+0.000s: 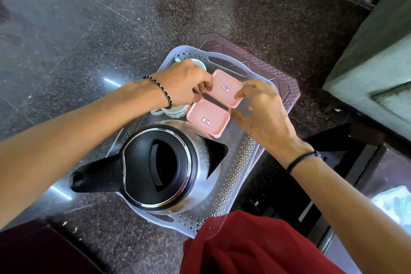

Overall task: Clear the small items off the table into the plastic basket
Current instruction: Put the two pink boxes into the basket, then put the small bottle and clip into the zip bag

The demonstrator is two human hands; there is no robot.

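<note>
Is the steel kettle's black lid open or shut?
Shut: the steel kettle's black lid sits flush within the chrome rim.

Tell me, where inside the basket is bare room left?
One bare strip of the translucent perforated plastic basket floor, between the steel kettle with black lid, the near pink square lidded box and the right wall. The far end, around both hands, is crowded.

A home kitchen: electric kettle (160,167) and cups (172,110) above a speckled granite floor (89,29).
</note>
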